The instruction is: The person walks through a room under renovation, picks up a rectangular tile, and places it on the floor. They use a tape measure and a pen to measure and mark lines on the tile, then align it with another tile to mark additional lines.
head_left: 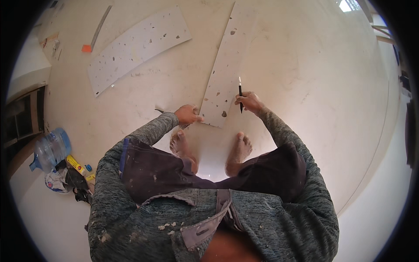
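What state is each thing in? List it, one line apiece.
Left hand: at near corner of right panel; hold unclear.
Right hand: closed on black pencil-like tool.
Black pencil-like tool: held, white end pointing away.
Right panel: flat, speckled.
Left panel: flat, speckled, untouched.
Clear jug: on its side.
Shirt: spattered, partly open.

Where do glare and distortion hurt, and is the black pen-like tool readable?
Head view: glare patch at upper right, floor washed bright between the feet; head view: left speckled panel looks bowed, corners black; head view: black pen-like tool in the right hand contrasts clearly.
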The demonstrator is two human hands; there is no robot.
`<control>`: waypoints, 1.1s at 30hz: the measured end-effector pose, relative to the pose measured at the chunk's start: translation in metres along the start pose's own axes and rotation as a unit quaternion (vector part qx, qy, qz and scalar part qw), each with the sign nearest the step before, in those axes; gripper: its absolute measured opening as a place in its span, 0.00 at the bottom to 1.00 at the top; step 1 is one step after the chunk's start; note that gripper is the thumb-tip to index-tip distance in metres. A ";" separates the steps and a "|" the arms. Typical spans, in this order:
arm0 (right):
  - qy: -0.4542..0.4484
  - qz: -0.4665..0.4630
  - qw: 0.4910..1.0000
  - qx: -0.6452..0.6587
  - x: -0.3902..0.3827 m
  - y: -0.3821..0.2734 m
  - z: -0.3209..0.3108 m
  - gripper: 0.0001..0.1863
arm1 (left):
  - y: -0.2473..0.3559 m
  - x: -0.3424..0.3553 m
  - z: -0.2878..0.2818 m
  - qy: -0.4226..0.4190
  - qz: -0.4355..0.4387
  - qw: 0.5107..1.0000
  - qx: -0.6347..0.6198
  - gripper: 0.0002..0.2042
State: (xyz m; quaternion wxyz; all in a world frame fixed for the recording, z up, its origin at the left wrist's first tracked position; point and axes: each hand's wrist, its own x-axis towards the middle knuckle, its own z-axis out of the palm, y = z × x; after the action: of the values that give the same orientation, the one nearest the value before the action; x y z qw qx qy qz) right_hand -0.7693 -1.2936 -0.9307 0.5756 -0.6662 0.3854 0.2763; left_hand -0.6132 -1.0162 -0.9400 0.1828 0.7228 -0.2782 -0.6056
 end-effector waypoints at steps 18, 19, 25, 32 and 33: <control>0.165 -0.128 0.970 0.124 -0.011 0.002 -0.014 0.16 | 0.052 0.022 0.033 -0.019 0.043 0.980 -0.191 0.37; 0.138 -0.123 0.974 0.128 -0.022 0.003 -0.006 0.15 | 0.058 0.017 0.035 -0.026 0.047 0.977 -0.207 0.37; 0.021 -0.138 0.986 0.096 -0.053 0.032 0.050 0.14 | 0.057 0.022 0.050 0.005 0.134 0.985 -0.110 0.44; -0.090 -0.053 0.989 0.103 -0.063 0.034 0.065 0.15 | 0.076 0.003 0.063 0.043 0.231 0.972 0.011 0.48; -0.096 -0.047 0.988 0.112 -0.065 0.036 0.066 0.15 | 0.073 0.004 0.067 0.058 0.246 0.967 0.019 0.47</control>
State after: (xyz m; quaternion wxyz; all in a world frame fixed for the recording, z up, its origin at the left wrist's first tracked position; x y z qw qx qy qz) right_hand -0.8294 -1.2178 -0.9101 0.6934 -0.5853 0.3251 0.2663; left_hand -0.6914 -1.0705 -0.9121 0.3284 0.6697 -0.4473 -0.4936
